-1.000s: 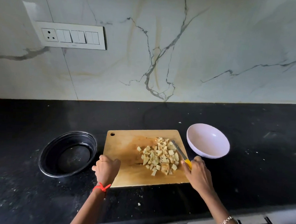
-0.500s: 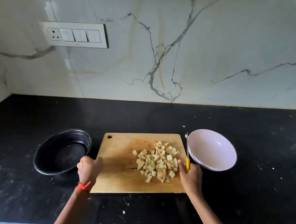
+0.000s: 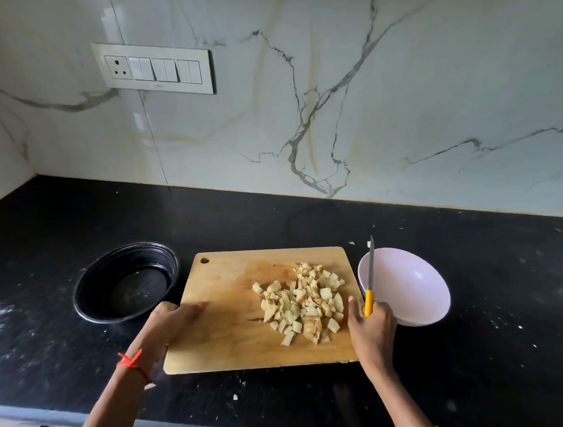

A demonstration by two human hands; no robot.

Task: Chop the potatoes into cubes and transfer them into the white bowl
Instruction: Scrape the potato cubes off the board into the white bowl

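potato cubes (image 3: 301,299) heap on the wooden cutting board's (image 3: 228,341) right half, just left of the white bowl (image 3: 425,305); light, damp and loose, probably best tipped off the stiff board. left grip (image 3: 170,321) clasps its left edge; right grip (image 3: 370,332) wraps the knife (image 3: 370,276).

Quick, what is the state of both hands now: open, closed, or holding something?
Left hand: closed, gripping the left edge of the cutting board.
Right hand: closed, holding the yellow-handled knife, blade pointing away.

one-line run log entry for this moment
left hand: grips cutting board edge | right hand: holds knife upright | potato cubes: on board | white bowl: empty
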